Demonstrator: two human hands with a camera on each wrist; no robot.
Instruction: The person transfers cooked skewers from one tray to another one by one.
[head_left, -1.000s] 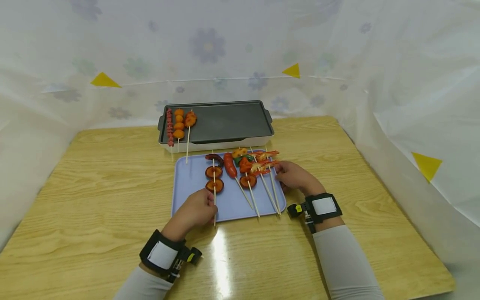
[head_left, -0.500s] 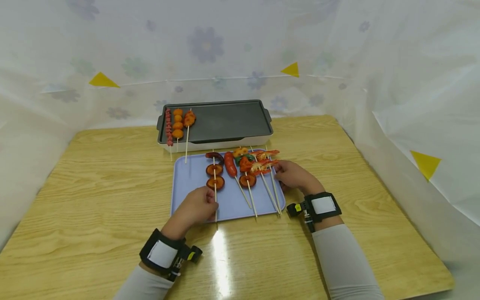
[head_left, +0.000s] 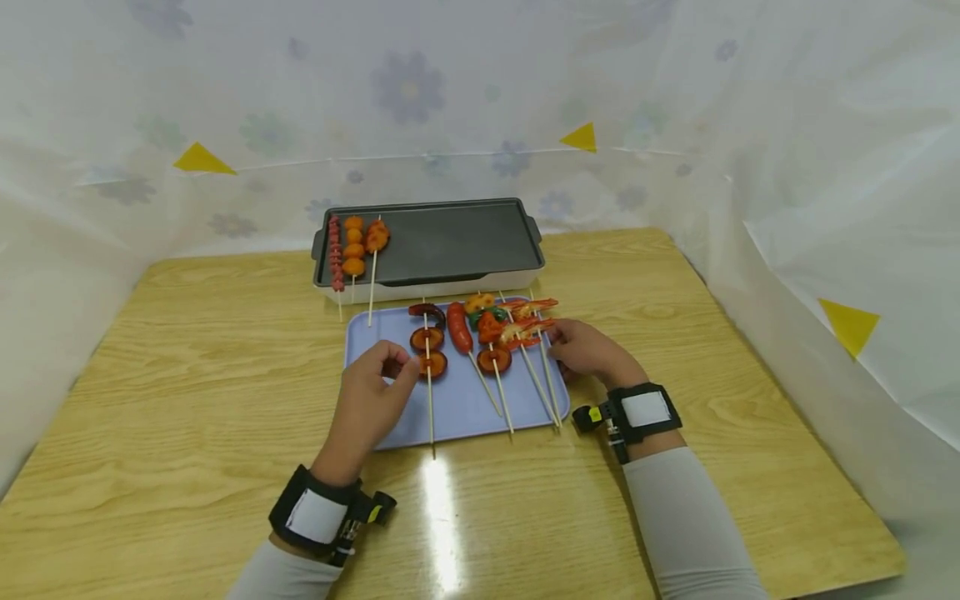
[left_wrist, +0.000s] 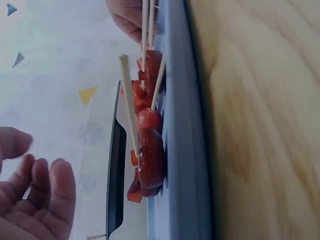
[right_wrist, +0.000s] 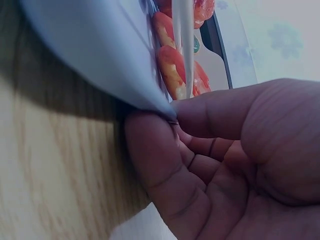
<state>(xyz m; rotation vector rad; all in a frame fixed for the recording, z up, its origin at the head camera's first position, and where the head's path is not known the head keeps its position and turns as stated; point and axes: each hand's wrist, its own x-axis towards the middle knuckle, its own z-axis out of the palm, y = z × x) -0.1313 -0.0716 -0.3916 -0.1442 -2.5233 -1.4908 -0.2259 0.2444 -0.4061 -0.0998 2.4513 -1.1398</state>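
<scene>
My left hand (head_left: 372,396) hovers over the left part of the lavender tray (head_left: 465,417), its loosely bent fingers holding nothing. Just right of it lies the mushroom skewer (head_left: 427,337), two round slices with a dark curled piece on top. In the right wrist view, my right hand (right_wrist: 215,165) pinches the tray's rim between thumb and finger. Beside that hand are shrimp skewers (head_left: 525,333). A sausage skewer (head_left: 460,327) and a mixed skewer (head_left: 495,360) lie mid-tray. The left wrist view shows the left hand's fingers (left_wrist: 62,190) apart from the skewers.
Behind the tray stands a dark grill plate (head_left: 450,237) on a pale base. On its left end lie a thin red meat skewer (head_left: 335,254), an orange ball skewer (head_left: 353,246) and a browned meat skewer (head_left: 377,237). A wooden table (head_left: 210,375) carries everything, with white sheeting (head_left: 480,100) around it.
My left hand has let go of the mushroom skewer's stick and risen up and left, after that skewer shifted slightly forward. My right hand stays at the tray's right edge.
</scene>
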